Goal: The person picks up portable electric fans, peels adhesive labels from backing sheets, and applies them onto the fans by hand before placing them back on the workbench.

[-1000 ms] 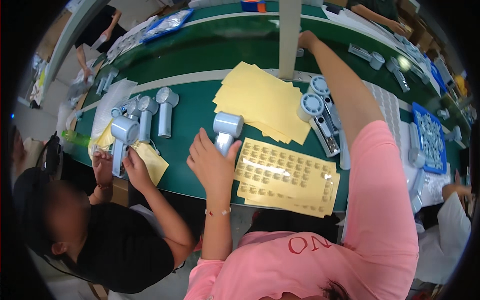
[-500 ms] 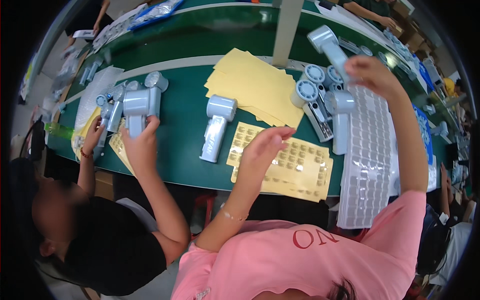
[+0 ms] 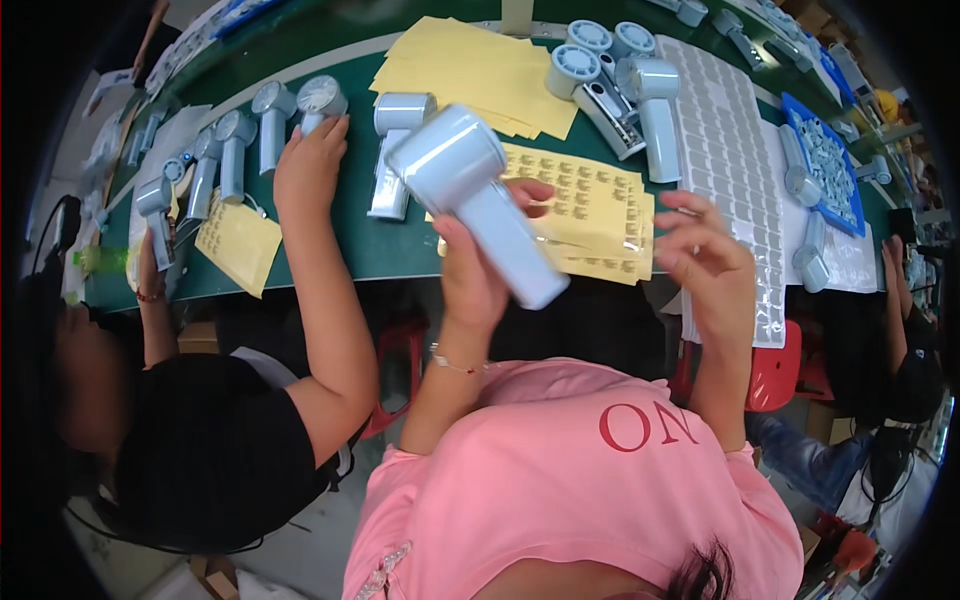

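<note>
The yellow sheet with rows of small printed marks (image 3: 600, 205) lies on the green tabletop (image 3: 340, 245). Over that sheet's left end, the left hand (image 3: 475, 285) holds a pale blue plastic handheld fan (image 3: 485, 205), its grip closed around the handle and the round head tilted up and leftward. The right hand (image 3: 708, 262) is near the sheet's right edge, its grip loose and part-open, holding nothing visible.

A second pale blue fan (image 3: 392, 170) lies left of the sheet; the held head overlaps it in view, and whether they touch cannot be told. A low swing of that head could knock it askew. With one hand bearing the tilted fan, a slack grip could let the smooth handle slip onto the sheet. Trailing right fingers could drag the loosely stacked sheet out of line.
</note>
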The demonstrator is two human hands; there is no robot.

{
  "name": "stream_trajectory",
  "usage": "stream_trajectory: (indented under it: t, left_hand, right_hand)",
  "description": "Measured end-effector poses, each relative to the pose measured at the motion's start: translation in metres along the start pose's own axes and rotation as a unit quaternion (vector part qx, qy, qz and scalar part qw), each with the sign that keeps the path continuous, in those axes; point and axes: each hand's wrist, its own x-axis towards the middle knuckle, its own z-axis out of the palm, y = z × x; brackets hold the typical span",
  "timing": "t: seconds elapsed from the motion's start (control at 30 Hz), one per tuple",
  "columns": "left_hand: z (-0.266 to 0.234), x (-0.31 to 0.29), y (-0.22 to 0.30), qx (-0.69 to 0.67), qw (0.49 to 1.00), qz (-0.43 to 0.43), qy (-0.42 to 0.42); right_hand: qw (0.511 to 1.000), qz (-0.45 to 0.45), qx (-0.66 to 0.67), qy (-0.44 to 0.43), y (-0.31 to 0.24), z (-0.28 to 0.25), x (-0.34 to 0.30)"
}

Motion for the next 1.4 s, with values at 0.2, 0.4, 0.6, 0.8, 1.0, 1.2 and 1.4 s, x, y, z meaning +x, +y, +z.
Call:
stream_trajectory:
  t: [0.2, 0.4, 0.6, 0.8, 1.0, 1.2, 1.4]
  left_hand:
    - [-0.012, 0.013, 0.011, 0.31, 0.944, -0.085, 0.076]
    - [0.008, 0.035, -0.005, 0.524, 0.851, -0.005, -0.029]
    - [0.003, 0.037, -0.016, 0.532, 0.842, -0.083, -0.041]
    - [0.001, 0.037, -0.016, 0.533, 0.841, -0.079, -0.041]
    - [0.003, 0.042, -0.013, 0.53, 0.843, -0.054, -0.071]
    - [0.005, 0.046, -0.016, 0.575, 0.808, -0.107, -0.069]
    - [0.009, 0.046, -0.01, 0.599, 0.787, -0.125, -0.082]
  right_hand:
    - [0.986, 0.072, -0.139, 0.052, 0.035, 0.016, 0.022]
    - [0.962, 0.15, -0.225, 0.048, 0.059, 0.028, 0.03]
    - [0.952, 0.138, -0.271, 0.028, 0.061, 0.031, 0.039]
    - [0.937, 0.144, -0.318, -0.004, 0.056, 0.036, 0.044]
    - [0.898, 0.041, -0.438, -0.032, 0.063, 0.039, 0.051]
    - [0.905, 0.109, -0.411, 0.009, 0.058, 0.042, 0.047]
    - [0.925, 0.053, -0.374, 0.04, 0.056, 0.048, 0.033]
